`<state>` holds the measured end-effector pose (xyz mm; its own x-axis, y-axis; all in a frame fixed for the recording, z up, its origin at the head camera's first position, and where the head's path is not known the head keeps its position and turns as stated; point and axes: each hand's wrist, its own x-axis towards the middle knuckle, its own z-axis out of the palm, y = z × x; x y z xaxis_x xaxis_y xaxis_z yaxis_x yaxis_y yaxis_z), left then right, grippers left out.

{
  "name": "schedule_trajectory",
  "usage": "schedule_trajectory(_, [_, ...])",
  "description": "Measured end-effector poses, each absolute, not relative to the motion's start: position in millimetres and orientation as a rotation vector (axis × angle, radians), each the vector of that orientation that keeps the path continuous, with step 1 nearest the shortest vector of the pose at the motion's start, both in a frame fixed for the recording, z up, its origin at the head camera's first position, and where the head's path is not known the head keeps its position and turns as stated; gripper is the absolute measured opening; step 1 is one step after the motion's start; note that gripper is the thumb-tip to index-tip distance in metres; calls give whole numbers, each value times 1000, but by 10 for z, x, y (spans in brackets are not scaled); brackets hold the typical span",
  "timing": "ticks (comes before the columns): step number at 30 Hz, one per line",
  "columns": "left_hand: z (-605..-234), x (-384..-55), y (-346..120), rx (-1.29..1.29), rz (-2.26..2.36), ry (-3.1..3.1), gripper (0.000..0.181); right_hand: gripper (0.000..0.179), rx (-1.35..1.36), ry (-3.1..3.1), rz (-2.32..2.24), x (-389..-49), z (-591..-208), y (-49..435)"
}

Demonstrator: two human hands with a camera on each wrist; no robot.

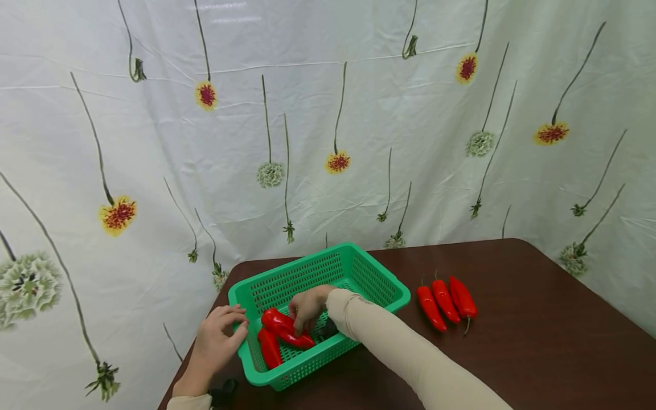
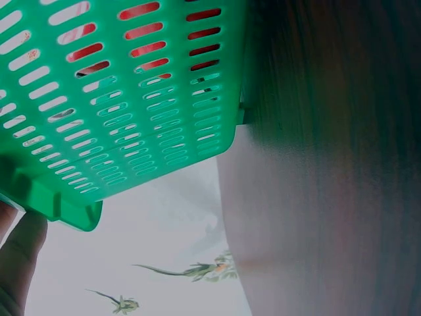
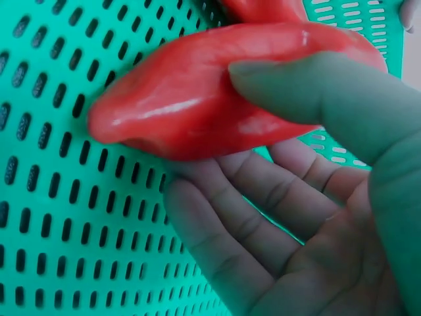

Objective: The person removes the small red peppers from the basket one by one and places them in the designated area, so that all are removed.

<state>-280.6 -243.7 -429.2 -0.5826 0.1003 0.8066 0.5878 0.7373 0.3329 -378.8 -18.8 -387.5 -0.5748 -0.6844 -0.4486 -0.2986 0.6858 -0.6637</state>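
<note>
On the brown tabletop (image 1: 538, 307), near its left edge, I see a green basket (image 1: 302, 279). The left hand (image 1: 215, 339) touches it, thumb and fingers apart. The right hand (image 1: 309, 304) pinches a red pepper (image 3: 191, 99) inside; another pepper (image 1: 270, 347) lies beside that. Three more peppers (image 1: 445, 300) lie between the basket and the right edge.

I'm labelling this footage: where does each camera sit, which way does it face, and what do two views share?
Head: worn on the head, facing forward and down at the basket; left hand, right hand and sleeves show.
Left wrist: worn there, facing the basket's outer wall and the table; part of the left hand shows, lower left.
Right wrist: worn there, facing a pepper inside the basket; the right hand shows, gripping it.
Head and right wrist share that pepper and hand.
</note>
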Motion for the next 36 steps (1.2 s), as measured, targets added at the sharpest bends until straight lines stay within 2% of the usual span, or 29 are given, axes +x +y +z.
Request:
schedule_trajectory(26, [-4297, -2789, -2430, -505, -773, -2123, 17, 12, -794, 1949, -1082, -3883, -3785, -148])
schedule_trajectory(36, [-4287, -2800, -2424, -515, -761, -2107, 20, 14, -843, 1934, -1249, -3846, -3626, -108])
